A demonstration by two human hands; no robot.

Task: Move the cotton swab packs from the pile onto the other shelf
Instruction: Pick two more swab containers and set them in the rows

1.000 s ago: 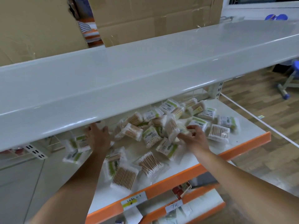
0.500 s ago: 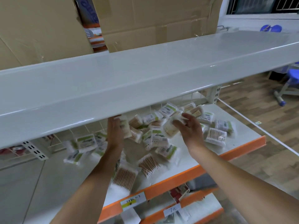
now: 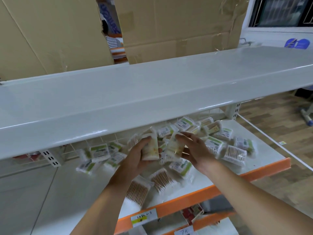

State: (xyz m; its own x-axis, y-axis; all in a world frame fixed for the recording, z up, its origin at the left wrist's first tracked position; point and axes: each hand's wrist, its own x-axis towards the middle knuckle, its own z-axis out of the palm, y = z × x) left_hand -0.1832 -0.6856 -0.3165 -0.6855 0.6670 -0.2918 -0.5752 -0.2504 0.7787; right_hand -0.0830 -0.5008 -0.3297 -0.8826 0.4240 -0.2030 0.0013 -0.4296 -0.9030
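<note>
A pile of cotton swab packs (image 3: 218,143) in clear wrap with green labels lies on the lower white shelf (image 3: 264,155) with an orange front edge. My left hand (image 3: 137,158) grips one pack (image 3: 150,148) upright, lifted above the pile. My right hand (image 3: 194,148) holds a second pack (image 3: 174,146) just beside it, fingers curled round it. Both hands are close together under the front lip of the upper white shelf (image 3: 152,92), which is bare. Several more packs (image 3: 100,153) lie to the left under that shelf.
Large cardboard sheets (image 3: 177,22) stand behind the upper shelf, with a person in a striped top (image 3: 112,43) in the gap. Shelf brackets (image 3: 50,158) hang below. Lower orange shelves (image 3: 203,217) hold price tags. Wooden floor (image 3: 279,122) and a chair base (image 3: 304,119) are at the right.
Both hands picked up a pack from the pile and rose toward each other under the upper shelf's lip. The camera tilted up a little.
</note>
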